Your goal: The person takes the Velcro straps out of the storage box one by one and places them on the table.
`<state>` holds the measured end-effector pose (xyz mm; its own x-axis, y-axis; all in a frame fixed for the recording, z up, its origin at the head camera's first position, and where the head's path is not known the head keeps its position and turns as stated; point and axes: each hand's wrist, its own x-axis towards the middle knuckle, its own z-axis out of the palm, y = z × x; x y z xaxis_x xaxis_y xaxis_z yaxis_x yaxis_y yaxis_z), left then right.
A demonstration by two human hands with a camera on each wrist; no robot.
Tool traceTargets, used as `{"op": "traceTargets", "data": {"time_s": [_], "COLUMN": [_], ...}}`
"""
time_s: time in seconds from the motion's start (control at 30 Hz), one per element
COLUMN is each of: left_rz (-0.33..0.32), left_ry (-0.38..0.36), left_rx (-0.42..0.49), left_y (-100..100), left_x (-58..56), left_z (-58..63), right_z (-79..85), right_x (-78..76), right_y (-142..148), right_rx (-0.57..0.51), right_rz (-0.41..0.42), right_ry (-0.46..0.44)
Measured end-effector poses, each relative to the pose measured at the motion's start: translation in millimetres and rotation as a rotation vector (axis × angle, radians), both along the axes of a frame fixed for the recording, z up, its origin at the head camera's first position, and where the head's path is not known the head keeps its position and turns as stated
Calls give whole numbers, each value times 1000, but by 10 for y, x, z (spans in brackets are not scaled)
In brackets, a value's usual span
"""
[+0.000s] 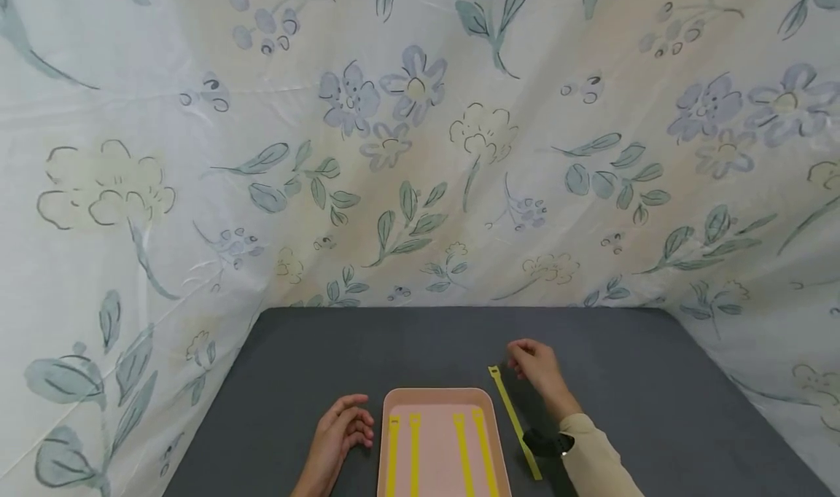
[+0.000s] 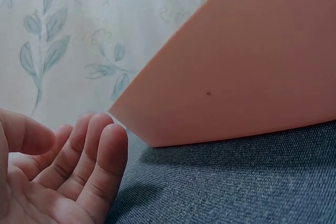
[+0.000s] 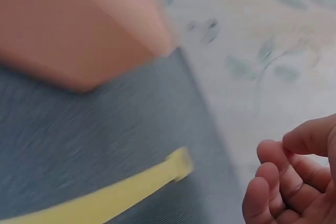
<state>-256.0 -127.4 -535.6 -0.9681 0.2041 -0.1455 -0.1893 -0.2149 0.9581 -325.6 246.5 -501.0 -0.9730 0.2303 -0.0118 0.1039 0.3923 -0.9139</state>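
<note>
A pink tray (image 1: 438,439) lies on the dark table, with several yellow cable straps (image 1: 415,453) laid lengthwise in it, two along each side. Another yellow cable strap (image 1: 515,424) lies on the table to the right of the tray, its slotted head at the far end. My right hand (image 1: 539,369) hovers beside that head, thumb and index fingertips close together and nothing held between them. In the right wrist view the strap's head (image 3: 181,163) is apart from the fingers. My left hand (image 1: 337,435) rests left of the tray, fingers loosely bent, fingertips near the tray's side (image 2: 220,77).
The dark grey cloth-covered table (image 1: 315,351) reaches back to a floral curtain (image 1: 420,191), which also hangs along the left and right sides. A black wrist camera (image 1: 547,444) on the right sleeve overlaps the loose strap in the head view.
</note>
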Motion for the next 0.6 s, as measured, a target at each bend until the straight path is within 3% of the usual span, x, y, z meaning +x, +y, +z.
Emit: {"op": "traceTargets", "data": {"time_s": [0.27,0.6], "left_rz": [-16,-18], "left_ry": [8,0], "left_rx": [-7,-7], "left_y": [-18,-20], "left_x": [9,17], "left_z": [-13,-12], "right_z": [546,897], "right_x": [89,272], "right_y": [-166,-441], "right_rx": [-56,-54], "right_rz": [49,203], "right_ry": [46,88]}}
